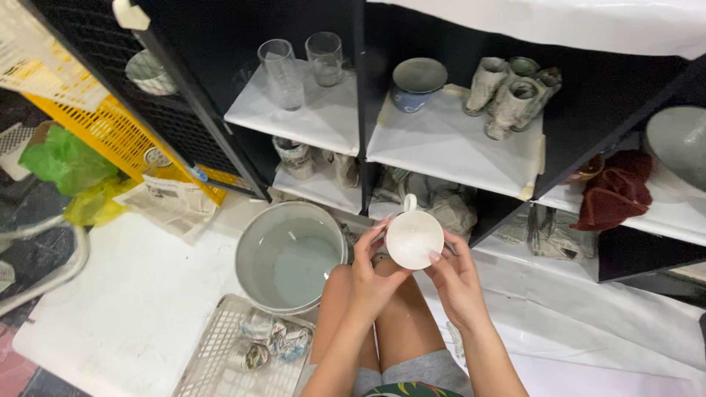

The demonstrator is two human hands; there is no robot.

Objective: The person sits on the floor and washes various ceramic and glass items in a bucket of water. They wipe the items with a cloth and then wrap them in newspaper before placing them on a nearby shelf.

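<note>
A white cup with a small handle at its far side is held up in front of a black shelf unit. My left hand grips its left rim and underside. My right hand holds the right side with fingertips on the rim. The cup's pale inside faces the camera. My bare knees show below the hands.
A grey bucket of cloudy water stands left of my knees, with a white mesh basket of wrapped items in front. The shelves hold two glasses, a blue bowl, newspaper-wrapped pieces and a red cloth.
</note>
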